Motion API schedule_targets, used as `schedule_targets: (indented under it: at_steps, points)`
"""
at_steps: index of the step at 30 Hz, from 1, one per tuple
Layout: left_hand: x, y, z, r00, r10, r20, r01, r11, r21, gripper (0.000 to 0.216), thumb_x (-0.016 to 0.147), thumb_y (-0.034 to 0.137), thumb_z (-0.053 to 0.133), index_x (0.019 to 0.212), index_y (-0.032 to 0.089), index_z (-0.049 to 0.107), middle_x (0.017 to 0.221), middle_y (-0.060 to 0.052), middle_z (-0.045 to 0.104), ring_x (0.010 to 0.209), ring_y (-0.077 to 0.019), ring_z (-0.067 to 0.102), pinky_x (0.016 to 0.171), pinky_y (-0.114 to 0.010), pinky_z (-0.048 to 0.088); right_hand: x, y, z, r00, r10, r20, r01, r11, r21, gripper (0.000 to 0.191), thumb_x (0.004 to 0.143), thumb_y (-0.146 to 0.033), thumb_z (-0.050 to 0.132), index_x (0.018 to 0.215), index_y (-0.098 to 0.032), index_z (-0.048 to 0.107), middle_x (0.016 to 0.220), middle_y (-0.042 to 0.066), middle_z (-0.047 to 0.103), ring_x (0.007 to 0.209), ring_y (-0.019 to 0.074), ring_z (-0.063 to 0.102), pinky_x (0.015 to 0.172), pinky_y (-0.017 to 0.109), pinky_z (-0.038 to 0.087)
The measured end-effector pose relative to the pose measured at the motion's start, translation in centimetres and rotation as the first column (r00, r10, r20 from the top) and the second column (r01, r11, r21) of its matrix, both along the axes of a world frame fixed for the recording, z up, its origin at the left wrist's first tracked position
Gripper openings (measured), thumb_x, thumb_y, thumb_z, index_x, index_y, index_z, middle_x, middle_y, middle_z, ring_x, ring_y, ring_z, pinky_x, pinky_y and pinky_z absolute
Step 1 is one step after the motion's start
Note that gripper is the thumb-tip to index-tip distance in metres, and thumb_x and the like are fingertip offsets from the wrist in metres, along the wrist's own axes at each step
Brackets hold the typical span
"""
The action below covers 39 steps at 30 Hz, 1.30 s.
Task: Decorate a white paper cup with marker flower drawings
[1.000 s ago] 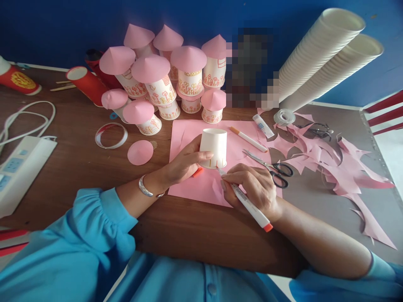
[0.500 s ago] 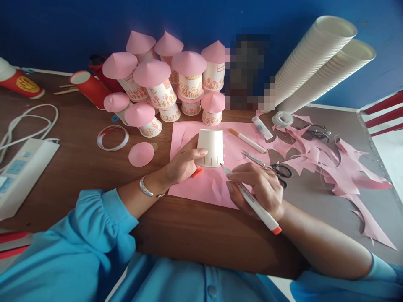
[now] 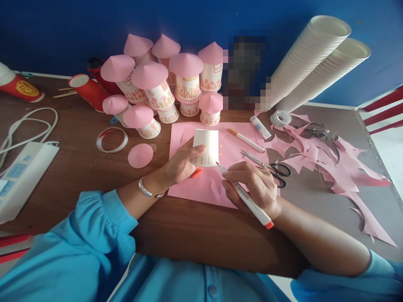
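Observation:
My left hand point(image 3: 181, 165) is closed round the left side of a white paper cup point(image 3: 208, 144), which is upside down with short coloured strokes near its rim. My right hand point(image 3: 255, 184) grips a white marker point(image 3: 252, 205) with an orange-red end; its tip is at the cup's lower right edge, and I cannot tell if it touches. Beneath lies a pink paper sheet point(image 3: 185, 188). On it are an orange marker cap point(image 3: 196, 173), a second marker with an orange cap point(image 3: 247, 140) and scissors point(image 3: 267, 165).
Behind stand several decorated paper cups with pink cone roofs point(image 3: 149, 75). Two stacks of white cups point(image 3: 302, 63) lean at the back right, above pink scraps point(image 3: 315, 151). To the left are a tape ring point(image 3: 111, 150), a pink cone point(image 3: 140, 155) and a power strip point(image 3: 25, 176).
The cup has shifted slightly left in my left hand and looks a little turned. My right hand and the marker have moved slightly left with it.

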State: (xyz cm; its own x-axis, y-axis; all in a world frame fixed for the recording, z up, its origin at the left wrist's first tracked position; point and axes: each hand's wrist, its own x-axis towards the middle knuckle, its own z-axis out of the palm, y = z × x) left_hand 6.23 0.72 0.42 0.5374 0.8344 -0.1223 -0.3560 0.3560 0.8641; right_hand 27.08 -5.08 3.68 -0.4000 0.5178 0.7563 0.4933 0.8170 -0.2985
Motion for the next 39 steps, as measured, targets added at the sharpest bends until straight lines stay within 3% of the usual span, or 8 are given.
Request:
schedule_targets:
  at_steps: [8,16,22,32,35,39]
  points:
    - [0.02,0.21,0.11,0.998,-0.061,0.015,0.060,0.997,0.039,0.068,0.087,0.052,0.070,0.143,0.015,0.058,0.109,-0.012,0.076,0.061,-0.0135,0.060,0.035,-0.020,0.038,-0.15,-0.07,-0.36,1.000,-0.012,0.022,0.012,1.000,0.001,0.019,0.095,-0.008,0.064,0.108,-0.021,0.060,0.078,-0.001,0.069,0.065,0.0145,0.070,0.055,0.025,0.053]
    - [-0.05,0.09,0.23,0.997,-0.069,0.035,0.067,0.996,0.061,0.065,0.088,0.050,0.071,0.141,0.014,0.059,0.085,-0.005,0.071,0.057,-0.0131,0.057,0.039,-0.023,0.036,-0.25,0.02,-0.28,0.999,-0.020,0.033,0.020,1.000,-0.003,0.016,0.098,-0.011,0.062,0.109,-0.022,0.059,0.078,-0.002,0.070,0.064,0.0132,0.070,0.055,0.024,0.054]
    - [-0.10,0.05,0.11,0.993,-0.082,0.086,0.077,0.995,0.066,0.057,0.090,0.044,0.072,0.137,0.014,0.063,0.086,-0.006,0.074,0.061,-0.0133,0.060,0.049,-0.024,0.039,-0.26,0.05,-0.26,0.999,-0.011,0.046,0.011,1.000,-0.001,0.015,0.097,-0.008,0.064,0.107,-0.019,0.060,0.077,0.000,0.070,0.064,0.0139,0.071,0.053,0.024,0.053]
    - [0.04,0.16,0.05,0.993,-0.062,0.098,0.057,0.997,0.052,0.059,0.088,0.045,0.072,0.137,0.015,0.060,0.082,-0.004,0.073,0.054,-0.0133,0.059,0.043,-0.023,0.038,-0.56,-0.23,-0.22,0.999,0.026,0.045,-0.023,0.998,-0.058,0.020,0.094,-0.006,0.067,0.104,-0.021,0.058,0.077,-0.002,0.070,0.063,0.0129,0.070,0.052,0.023,0.052]
    - [0.13,0.15,-0.01,0.992,-0.046,0.119,0.042,0.999,0.034,0.057,0.087,0.043,0.072,0.136,0.016,0.060,0.088,-0.005,0.076,0.052,-0.0117,0.058,0.047,-0.024,0.042,-0.48,-0.34,-0.13,0.999,0.029,0.037,-0.027,0.997,-0.067,0.020,0.094,-0.006,0.066,0.104,-0.022,0.059,0.075,-0.002,0.069,0.062,0.0132,0.070,0.052,0.023,0.052]
    - [0.16,0.12,0.14,0.992,0.018,0.128,-0.019,1.000,0.005,0.054,0.086,0.038,0.071,0.136,0.019,0.061,0.104,-0.008,0.078,0.067,-0.0157,0.069,0.053,-0.024,0.048,-0.18,-0.30,0.02,0.999,0.031,0.012,-0.030,0.999,-0.039,0.022,0.094,-0.007,0.065,0.108,-0.022,0.059,0.076,-0.002,0.069,0.062,0.0138,0.070,0.054,0.024,0.055]
